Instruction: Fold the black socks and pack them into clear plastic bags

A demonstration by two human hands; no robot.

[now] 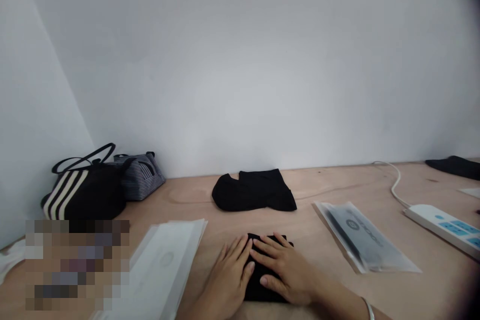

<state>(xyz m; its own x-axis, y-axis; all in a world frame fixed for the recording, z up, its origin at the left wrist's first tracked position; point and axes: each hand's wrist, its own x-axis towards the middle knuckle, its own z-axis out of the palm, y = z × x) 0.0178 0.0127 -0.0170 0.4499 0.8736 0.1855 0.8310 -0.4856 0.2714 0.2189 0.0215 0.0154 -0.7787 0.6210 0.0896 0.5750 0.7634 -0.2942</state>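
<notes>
Step in hand looks like pressing a dark, apparently folded black cloth [257,276] flat on the tabletop [337,185]. Probably best done with light, even pressure, smoothing from the middle outward so the edges lie square and no crease sets in. Cloth sits under and between the hands: left hand [233,269] over its left side, right hand [288,270] over its right, a strip showing between the thumbs. Both hands laid flat, fingers extended, neither gripping anything. Second black cloth [255,190] lies beyond, apart.

1 cam on your head, facing fwd + down, your L hand [233,272] & R hand [287,265] close, bench [348,182] below, wall [262,70] beyond
</notes>
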